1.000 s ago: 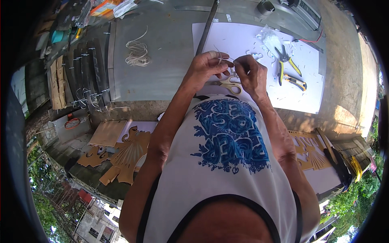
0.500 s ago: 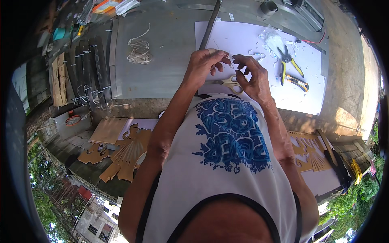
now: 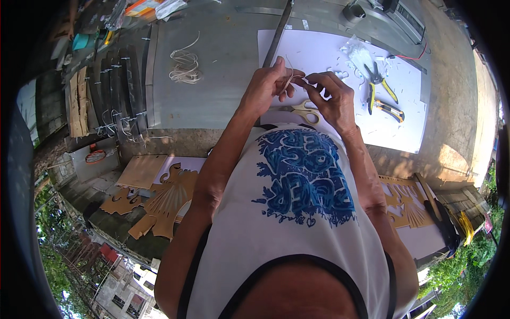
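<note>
A thin pale cord (image 3: pixel 291 77) curves across the fingers of my left hand (image 3: pixel 262 89), which is closed on it with the thumb up. My right hand (image 3: pixel 334 100) meets it fingertip to fingertip, closed in a pinch; what lies between those fingertips is too small to make out. Beside the left hand a dark metal bar (image 3: pixel 280 31) slants away over the table. Just below the hands, scissors with cream handles (image 3: pixel 305 112) lie by my shirt, partly on a white sheet (image 3: pixel 319 45).
On the sheet's right lie yellow-black pliers (image 3: pixel 376 85), a utility knife (image 3: pixel 389 110), a clear bag (image 3: pixel 356 51) and white scraps. A coil of pale cord (image 3: pixel 185 68) rests on the grey table (image 3: pixel 212 106). Dark strips (image 3: pixel 119 90) lie left; brown cut-out panels (image 3: pixel 170 199) sit below.
My left thumb has lifted, and the cord now shows as a curve across the fingers. My right fingers have closed in and moved up against the left ones.
</note>
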Available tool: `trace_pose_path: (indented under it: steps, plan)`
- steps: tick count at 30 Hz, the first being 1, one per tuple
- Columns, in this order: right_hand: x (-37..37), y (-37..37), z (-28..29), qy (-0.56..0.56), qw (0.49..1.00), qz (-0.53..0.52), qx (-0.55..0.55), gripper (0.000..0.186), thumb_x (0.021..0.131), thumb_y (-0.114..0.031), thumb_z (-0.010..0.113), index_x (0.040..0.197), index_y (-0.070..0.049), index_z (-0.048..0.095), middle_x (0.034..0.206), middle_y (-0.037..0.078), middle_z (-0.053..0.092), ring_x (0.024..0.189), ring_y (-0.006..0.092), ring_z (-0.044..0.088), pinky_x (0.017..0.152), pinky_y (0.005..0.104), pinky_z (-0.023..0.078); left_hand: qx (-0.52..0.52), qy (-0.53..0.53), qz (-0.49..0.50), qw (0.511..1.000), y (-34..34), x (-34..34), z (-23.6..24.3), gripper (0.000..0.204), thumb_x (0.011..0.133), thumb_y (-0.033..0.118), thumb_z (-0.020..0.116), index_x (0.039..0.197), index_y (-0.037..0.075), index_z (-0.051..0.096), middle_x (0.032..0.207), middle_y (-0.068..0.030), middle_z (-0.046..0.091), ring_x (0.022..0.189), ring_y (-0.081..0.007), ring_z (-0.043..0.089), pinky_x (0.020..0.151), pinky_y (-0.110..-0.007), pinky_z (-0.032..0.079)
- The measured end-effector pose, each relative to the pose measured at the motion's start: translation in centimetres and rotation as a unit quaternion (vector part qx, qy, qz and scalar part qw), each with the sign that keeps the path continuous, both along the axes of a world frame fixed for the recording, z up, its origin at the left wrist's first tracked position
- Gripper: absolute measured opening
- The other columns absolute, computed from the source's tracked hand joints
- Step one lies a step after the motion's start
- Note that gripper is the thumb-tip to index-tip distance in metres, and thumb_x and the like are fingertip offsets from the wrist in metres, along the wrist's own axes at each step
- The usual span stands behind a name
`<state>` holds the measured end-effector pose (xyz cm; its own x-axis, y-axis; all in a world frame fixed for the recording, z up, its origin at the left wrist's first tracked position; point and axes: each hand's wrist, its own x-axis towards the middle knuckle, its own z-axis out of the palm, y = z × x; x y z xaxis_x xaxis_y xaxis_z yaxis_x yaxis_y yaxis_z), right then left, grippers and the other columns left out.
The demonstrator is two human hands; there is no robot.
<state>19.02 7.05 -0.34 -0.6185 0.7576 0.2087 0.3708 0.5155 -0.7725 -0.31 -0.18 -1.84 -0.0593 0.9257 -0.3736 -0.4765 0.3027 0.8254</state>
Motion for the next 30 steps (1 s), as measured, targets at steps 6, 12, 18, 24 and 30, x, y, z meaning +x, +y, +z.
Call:
trace_pose_path:
  steps: [6, 12, 18, 24, 30]
  plan:
    - [0.2, -0.1, -0.1, -0.011, 1.000, -0.010, -0.006, 0.025, 0.081, -0.009, 0.079, 0.105, -0.007, 0.070, 0.091, 0.007, 0.071, 0.066, 0.0196, 0.068, 0.059, 0.0328, 0.054, 0.004, 0.006, -0.009, 1.000, 0.0, -0.1, 0.4, 0.061, 0.105, 0.050, 0.048, 0.111, -0.007, 0.071, 0.096, -0.0138, 0.074, 0.066, -0.0127, 0.058, 0.055, -0.024, 0.042]
    - [0.3, 0.4, -0.1, 0.037, 0.998, -0.016, -0.055, 0.033, 0.082, -0.004, 0.075, 0.115, -0.008, 0.067, 0.102, 0.009, 0.073, 0.088, 0.0235, 0.070, 0.072, 0.0354, 0.055, 0.019, 0.022, -0.013, 1.000, 0.0, -0.1, 0.4, 0.038, 0.103, 0.030, 0.059, 0.110, -0.006, 0.072, 0.096, -0.0164, 0.074, 0.064, -0.0108, 0.056, 0.053, -0.023, 0.040]
    - [0.2, 0.9, -0.6, 0.002, 0.994, 0.031, -0.106, 0.037, 0.086, -0.007, 0.073, 0.122, -0.008, 0.064, 0.108, 0.011, 0.074, 0.103, 0.0274, 0.072, 0.086, 0.0402, 0.056, 0.040, 0.058, -0.033, 0.997, 0.1, -0.2, 0.6, 0.028, 0.101, 0.023, 0.064, 0.108, -0.001, 0.075, 0.092, -0.0136, 0.075, 0.063, -0.0075, 0.054, 0.053, -0.022, 0.041]
    - [0.0, 0.9, -0.8, -0.024, 0.984, 0.027, -0.177, 0.034, 0.090, -0.009, 0.071, 0.123, -0.007, 0.065, 0.099, 0.013, 0.074, 0.092, 0.0230, 0.072, 0.084, 0.0391, 0.057, 0.045, 0.076, -0.053, 0.995, 0.0, -0.6, 1.1, 0.024, 0.100, 0.022, 0.065, 0.107, 0.002, 0.076, 0.084, -0.0111, 0.073, 0.058, -0.0063, 0.051, 0.052, -0.021, 0.039]
    - [0.3, 1.3, -0.4, 0.015, 0.938, 0.029, -0.345, 0.031, 0.090, -0.008, 0.070, 0.122, -0.006, 0.067, 0.092, 0.006, 0.071, 0.083, 0.0152, 0.067, 0.079, 0.0324, 0.053, 0.039, 0.113, -0.063, 0.991, -0.3, -0.9, 1.8, 0.022, 0.099, 0.020, 0.067, 0.107, 0.003, 0.076, 0.079, -0.0096, 0.072, 0.055, -0.0059, 0.049, 0.052, -0.021, 0.040]
